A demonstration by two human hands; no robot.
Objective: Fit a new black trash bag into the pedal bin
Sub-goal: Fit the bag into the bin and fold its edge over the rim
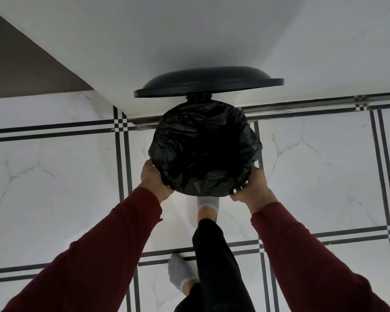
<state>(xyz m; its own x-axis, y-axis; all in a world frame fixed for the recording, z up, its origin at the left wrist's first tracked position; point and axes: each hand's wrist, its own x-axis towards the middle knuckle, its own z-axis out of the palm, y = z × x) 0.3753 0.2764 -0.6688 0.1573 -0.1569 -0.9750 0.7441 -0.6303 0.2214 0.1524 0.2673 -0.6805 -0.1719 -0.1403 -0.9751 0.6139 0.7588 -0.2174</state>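
A round pedal bin stands against the wall with its black lid (208, 83) raised upright. A crinkled black trash bag (203, 149) lines the bin's mouth and folds over the rim, hiding the bin's body. My left hand (154, 180) grips the bag's edge at the near-left of the rim. My right hand (252, 186) grips the bag's edge at the near-right, fingers curled under the fold. A foot in a grey sock (208, 204) sits at the bin's base, where the pedal is hidden.
White wall (189, 37) rises right behind the bin, with a wall corner (124, 113) to its left. Marble-look floor tiles (65, 172) with black line borders spread around. My other socked foot (180, 273) stands nearer me.
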